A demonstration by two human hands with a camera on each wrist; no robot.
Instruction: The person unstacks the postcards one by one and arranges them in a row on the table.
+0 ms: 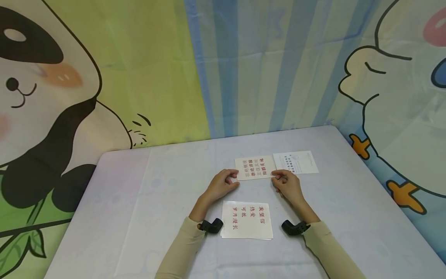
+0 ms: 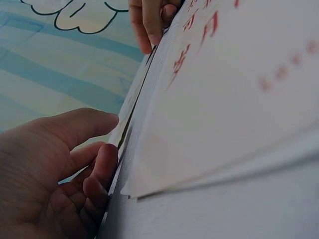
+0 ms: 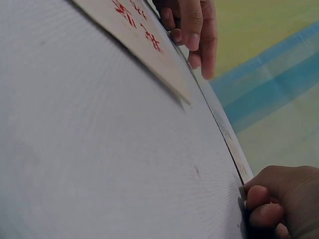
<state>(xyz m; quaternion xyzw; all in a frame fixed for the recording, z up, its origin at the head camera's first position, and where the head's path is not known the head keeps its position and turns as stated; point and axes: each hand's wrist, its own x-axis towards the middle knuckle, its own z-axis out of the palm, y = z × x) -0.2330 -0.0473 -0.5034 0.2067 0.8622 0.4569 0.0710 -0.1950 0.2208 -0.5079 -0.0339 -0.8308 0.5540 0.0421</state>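
Note:
A cream card [image 1: 248, 175] printed with red and grey characters lies flat on the white-covered table, between the two hands. At its left edge rests my left hand [image 1: 219, 186], fingertips touching the side and thumb apart from the index finger. My right hand [image 1: 290, 190] pinches the lower right corner of the same card, its fingers curled in. Nearer to me, between the wrists, is a small stack of cards [image 1: 247, 228], the top one bearing red characters. In the left wrist view this stack [image 2: 214, 134] fills much of the foreground.
A white card with dark print [image 1: 304, 164] lies right beside the cream card, touching or overlapping its edge. The table [image 1: 167, 217] meets a cartoon-printed cloth backdrop [image 1: 160, 69] at the back and sides. Black wrist cameras [image 1: 212, 226] sit on both wrists.

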